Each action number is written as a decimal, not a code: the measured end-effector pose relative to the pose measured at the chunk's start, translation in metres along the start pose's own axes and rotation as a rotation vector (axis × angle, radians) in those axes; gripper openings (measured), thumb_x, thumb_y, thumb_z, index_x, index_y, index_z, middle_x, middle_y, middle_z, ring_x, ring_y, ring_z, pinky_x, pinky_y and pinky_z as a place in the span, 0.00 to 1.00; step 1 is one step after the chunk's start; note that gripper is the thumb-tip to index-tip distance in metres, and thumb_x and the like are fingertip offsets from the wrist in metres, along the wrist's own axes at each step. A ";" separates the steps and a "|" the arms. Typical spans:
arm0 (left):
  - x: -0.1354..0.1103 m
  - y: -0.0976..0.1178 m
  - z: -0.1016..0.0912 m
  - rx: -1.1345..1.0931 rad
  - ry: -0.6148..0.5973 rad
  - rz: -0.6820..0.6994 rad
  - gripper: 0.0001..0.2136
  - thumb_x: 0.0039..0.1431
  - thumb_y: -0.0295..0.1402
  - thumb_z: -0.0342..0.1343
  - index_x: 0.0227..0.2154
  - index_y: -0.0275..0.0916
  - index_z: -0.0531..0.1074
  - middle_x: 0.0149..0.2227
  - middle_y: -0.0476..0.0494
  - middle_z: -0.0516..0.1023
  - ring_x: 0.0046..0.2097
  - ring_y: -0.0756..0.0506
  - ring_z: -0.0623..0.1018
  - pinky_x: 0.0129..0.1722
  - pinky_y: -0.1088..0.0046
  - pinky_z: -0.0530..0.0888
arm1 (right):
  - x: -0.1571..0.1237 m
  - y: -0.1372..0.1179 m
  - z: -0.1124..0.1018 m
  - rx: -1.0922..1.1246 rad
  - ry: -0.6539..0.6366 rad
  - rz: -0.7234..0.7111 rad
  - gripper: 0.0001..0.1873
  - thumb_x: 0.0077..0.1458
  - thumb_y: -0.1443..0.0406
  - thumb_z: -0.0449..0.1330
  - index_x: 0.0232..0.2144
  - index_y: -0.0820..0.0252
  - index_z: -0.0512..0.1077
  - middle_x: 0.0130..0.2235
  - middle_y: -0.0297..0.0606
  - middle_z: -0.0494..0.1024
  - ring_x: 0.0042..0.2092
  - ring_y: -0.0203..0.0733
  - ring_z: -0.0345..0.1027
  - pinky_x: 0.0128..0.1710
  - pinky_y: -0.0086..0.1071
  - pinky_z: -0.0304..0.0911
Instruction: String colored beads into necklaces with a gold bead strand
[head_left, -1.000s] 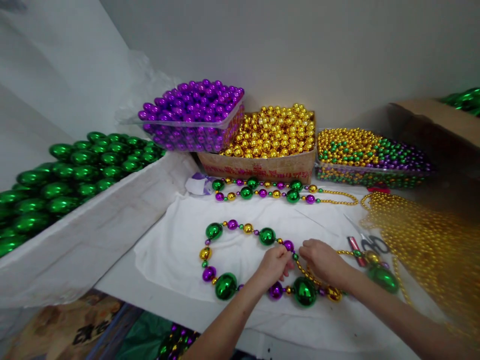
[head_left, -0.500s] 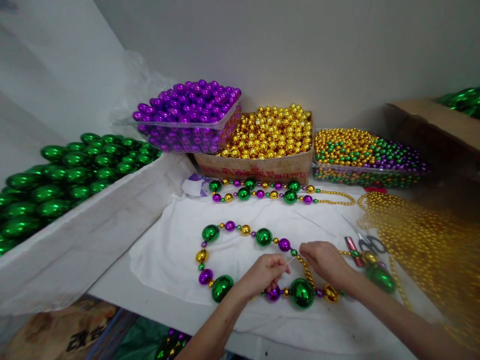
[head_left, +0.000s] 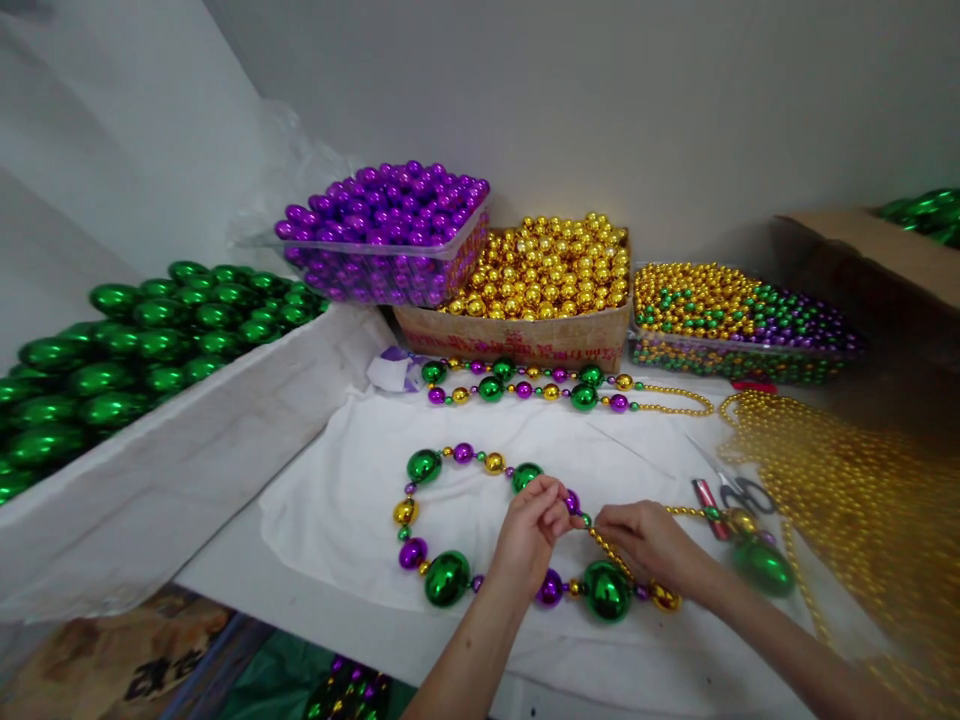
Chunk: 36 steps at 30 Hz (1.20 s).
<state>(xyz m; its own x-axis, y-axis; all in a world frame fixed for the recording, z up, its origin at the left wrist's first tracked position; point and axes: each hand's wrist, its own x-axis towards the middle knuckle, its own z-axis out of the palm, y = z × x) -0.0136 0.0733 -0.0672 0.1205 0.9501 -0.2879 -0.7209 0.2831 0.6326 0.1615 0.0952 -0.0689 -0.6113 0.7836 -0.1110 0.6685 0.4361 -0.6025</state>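
Observation:
A bead necklace point(head_left: 448, 578) of large green, purple and gold beads lies in a loop on a white cloth. My left hand point(head_left: 534, 530) is closed at the loop's far right side, fingertips pinching the string beside a purple bead point(head_left: 573, 501) and a small green bead point(head_left: 586, 521). Just right of it, my right hand point(head_left: 646, 540) pinches the necklace where a strand of small gold beads point(head_left: 609, 552) begins. The fingertips of both hands nearly meet; the thread between them is too small to make out. A large green bead point(head_left: 607, 590) lies below the hands.
Behind stand a tub of purple beads point(head_left: 390, 270), a carton of gold beads point(head_left: 517, 340) and a tray of small mixed beads point(head_left: 735, 350). A finished-looking strand point(head_left: 491, 389) lies before them. Scissors point(head_left: 746, 494) and gold chains point(head_left: 832, 500) are right; a foam box point(head_left: 225, 440) is left.
My left hand has moved up and slightly right, from pulling a thin thread to the purple bead. My right hand has lowered slightly, staying by the gold strand.

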 end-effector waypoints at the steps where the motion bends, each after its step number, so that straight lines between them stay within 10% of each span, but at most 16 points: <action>1: 0.001 -0.002 -0.004 -0.011 0.035 -0.013 0.07 0.51 0.31 0.61 0.26 0.35 0.68 0.16 0.59 0.55 0.19 0.56 0.58 0.31 0.73 0.68 | -0.001 0.000 -0.001 -0.006 0.008 -0.004 0.19 0.63 0.62 0.47 0.27 0.58 0.74 0.24 0.32 0.75 0.27 0.36 0.67 0.26 0.26 0.52; 12: -0.013 0.018 0.017 -0.033 0.000 0.027 0.07 0.52 0.30 0.61 0.27 0.34 0.69 0.17 0.59 0.52 0.20 0.57 0.54 0.26 0.77 0.62 | -0.016 -0.009 -0.037 0.017 0.136 -0.094 0.17 0.63 0.62 0.46 0.32 0.57 0.74 0.27 0.38 0.77 0.29 0.39 0.69 0.31 0.28 0.55; 21: -0.009 -0.003 0.013 0.037 0.085 -0.049 0.12 0.47 0.36 0.65 0.26 0.36 0.67 0.16 0.60 0.51 0.19 0.56 0.54 0.26 0.76 0.62 | -0.031 0.006 -0.015 -0.069 0.112 -0.057 0.17 0.63 0.66 0.47 0.26 0.59 0.70 0.23 0.35 0.72 0.27 0.37 0.66 0.29 0.28 0.50; 36: -0.059 0.044 0.000 0.212 0.163 -0.059 0.14 0.49 0.39 0.64 0.25 0.37 0.65 0.17 0.59 0.50 0.20 0.55 0.54 0.23 0.76 0.60 | -0.042 -0.054 0.008 0.113 0.094 -0.105 0.14 0.64 0.60 0.49 0.31 0.56 0.72 0.29 0.33 0.77 0.32 0.35 0.70 0.34 0.26 0.54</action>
<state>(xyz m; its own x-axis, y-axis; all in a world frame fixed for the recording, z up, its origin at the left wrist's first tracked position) -0.0523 0.0299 -0.0230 0.0342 0.9024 -0.4296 -0.5551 0.3746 0.7426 0.1479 0.0349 -0.0380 -0.6298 0.7762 0.0283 0.5478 0.4697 -0.6923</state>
